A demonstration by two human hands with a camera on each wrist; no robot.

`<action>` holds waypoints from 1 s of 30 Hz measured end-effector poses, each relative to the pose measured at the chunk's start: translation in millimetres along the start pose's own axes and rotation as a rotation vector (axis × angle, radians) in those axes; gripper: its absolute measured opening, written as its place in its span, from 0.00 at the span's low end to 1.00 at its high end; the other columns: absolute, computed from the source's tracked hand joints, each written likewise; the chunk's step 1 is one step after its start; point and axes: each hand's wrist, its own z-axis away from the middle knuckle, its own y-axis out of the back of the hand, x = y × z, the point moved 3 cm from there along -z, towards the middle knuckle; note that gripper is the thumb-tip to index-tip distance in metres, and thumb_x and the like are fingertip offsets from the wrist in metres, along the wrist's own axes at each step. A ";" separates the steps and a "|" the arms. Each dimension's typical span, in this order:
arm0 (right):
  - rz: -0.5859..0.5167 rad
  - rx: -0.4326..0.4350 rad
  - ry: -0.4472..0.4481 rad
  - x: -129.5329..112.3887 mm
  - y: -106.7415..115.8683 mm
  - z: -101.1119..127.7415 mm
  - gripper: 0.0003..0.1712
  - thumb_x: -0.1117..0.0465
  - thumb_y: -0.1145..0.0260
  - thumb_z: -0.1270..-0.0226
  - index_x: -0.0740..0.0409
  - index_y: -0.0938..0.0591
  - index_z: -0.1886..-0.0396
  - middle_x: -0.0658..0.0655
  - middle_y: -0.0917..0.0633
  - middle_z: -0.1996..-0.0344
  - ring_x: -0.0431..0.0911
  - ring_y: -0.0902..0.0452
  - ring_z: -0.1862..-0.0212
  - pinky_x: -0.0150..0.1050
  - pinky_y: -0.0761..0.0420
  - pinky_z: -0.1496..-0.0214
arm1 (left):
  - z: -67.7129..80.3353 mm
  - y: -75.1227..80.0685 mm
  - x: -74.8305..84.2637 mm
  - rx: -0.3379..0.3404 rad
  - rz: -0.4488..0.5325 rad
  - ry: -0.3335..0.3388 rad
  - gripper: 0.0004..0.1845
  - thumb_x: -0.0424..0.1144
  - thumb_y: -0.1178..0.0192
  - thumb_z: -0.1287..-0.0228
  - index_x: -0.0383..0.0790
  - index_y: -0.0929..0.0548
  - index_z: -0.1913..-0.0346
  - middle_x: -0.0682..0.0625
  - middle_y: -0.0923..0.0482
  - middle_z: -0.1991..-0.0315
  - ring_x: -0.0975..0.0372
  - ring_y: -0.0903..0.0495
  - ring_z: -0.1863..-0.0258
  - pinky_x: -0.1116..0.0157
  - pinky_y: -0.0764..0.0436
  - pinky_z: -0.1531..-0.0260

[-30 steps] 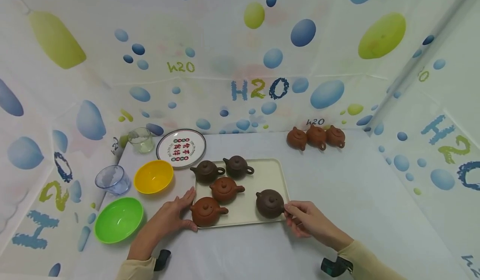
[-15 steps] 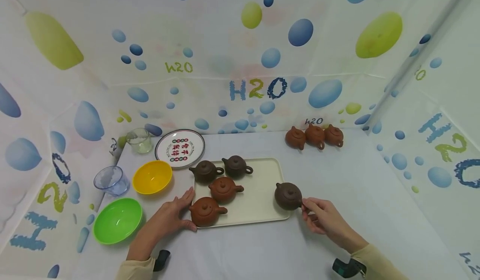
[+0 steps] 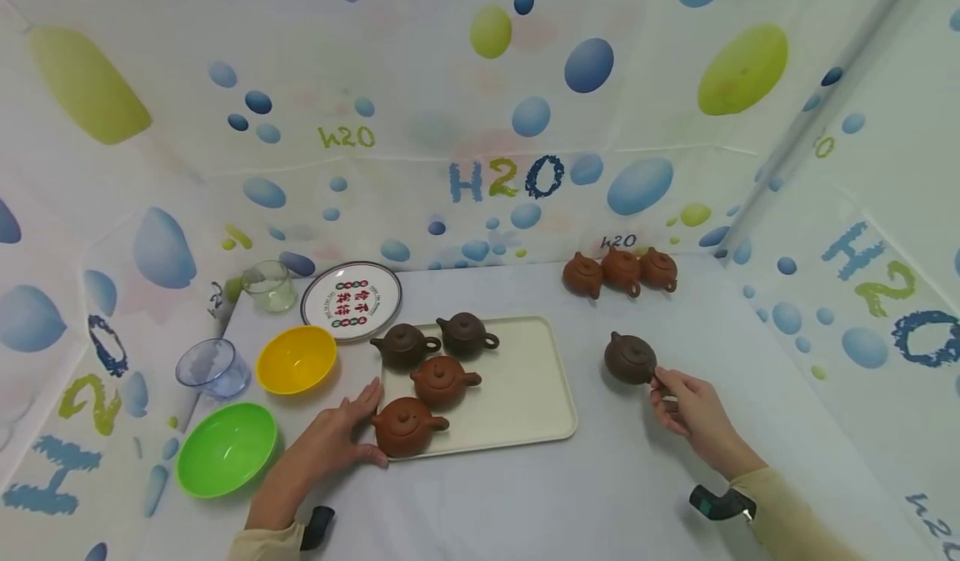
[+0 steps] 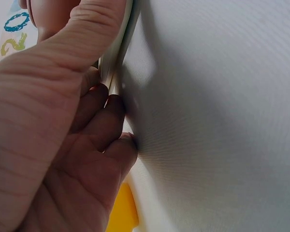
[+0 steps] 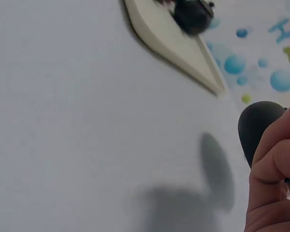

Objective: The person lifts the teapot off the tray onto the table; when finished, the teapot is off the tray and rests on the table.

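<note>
My right hand (image 3: pixel 693 415) pinches a dark brown teapot (image 3: pixel 630 358) at its near right end, to the right of the tray. In the right wrist view the teapot's dark body (image 5: pixel 261 126) hangs above its shadow on the cloth. My left hand (image 3: pixel 330 444) rests spread against the left edge of the cream tray (image 3: pixel 517 394), its thumb by the near corner. Fingertips (image 4: pixel 113 104) touch the tray's rim in the left wrist view. On the tray stand two dark teapots (image 3: pixel 467 334) and two reddish-brown teapots (image 3: pixel 442 382).
Three reddish-brown teapots (image 3: pixel 621 272) stand at the back right. Left of the tray are a yellow bowl (image 3: pixel 297 361), a green bowl (image 3: pixel 227 451), a blue glass (image 3: pixel 213 369) and a clear glass (image 3: pixel 270 286). A printed white plate (image 3: pixel 351 300) lies behind the tray.
My right hand has carried the dark teapot from over the tray's near right corner to the right and away from me, past the tray's edge. The left hand has stayed at the tray.
</note>
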 end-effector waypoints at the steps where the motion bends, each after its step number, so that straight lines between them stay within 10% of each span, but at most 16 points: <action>1: -0.010 0.011 0.007 -1.2 6.6 -3.2 0.21 0.44 0.43 0.14 0.57 0.18 0.56 0.45 0.18 0.71 0.36 0.25 0.76 0.26 0.29 0.80 | -0.1 0.0 -0.2 0.001 -0.004 0.001 0.64 0.55 0.15 0.57 0.35 0.35 0.18 0.37 0.37 0.18 0.21 0.32 0.29 0.32 0.27 0.28; 15: -0.221 0.201 -0.033 -4.6 84.7 -39.3 0.17 0.46 0.43 0.14 0.51 0.17 0.60 0.44 0.15 0.71 0.35 0.20 0.73 0.26 0.25 0.81 | -0.6 -0.9 -4.2 0.039 0.006 -0.046 0.63 0.57 0.16 0.57 0.35 0.33 0.19 0.35 0.34 0.20 0.18 0.30 0.33 0.28 0.26 0.33; 30: -0.290 0.268 -0.088 -13.2 99.7 -72.6 0.15 0.48 0.45 0.14 0.53 0.21 0.54 0.46 0.16 0.70 0.38 0.19 0.72 0.29 0.25 0.81 | 1.9 0.6 2.2 0.020 -0.010 -0.027 0.62 0.54 0.15 0.57 0.33 0.34 0.19 0.35 0.35 0.19 0.19 0.31 0.31 0.31 0.27 0.30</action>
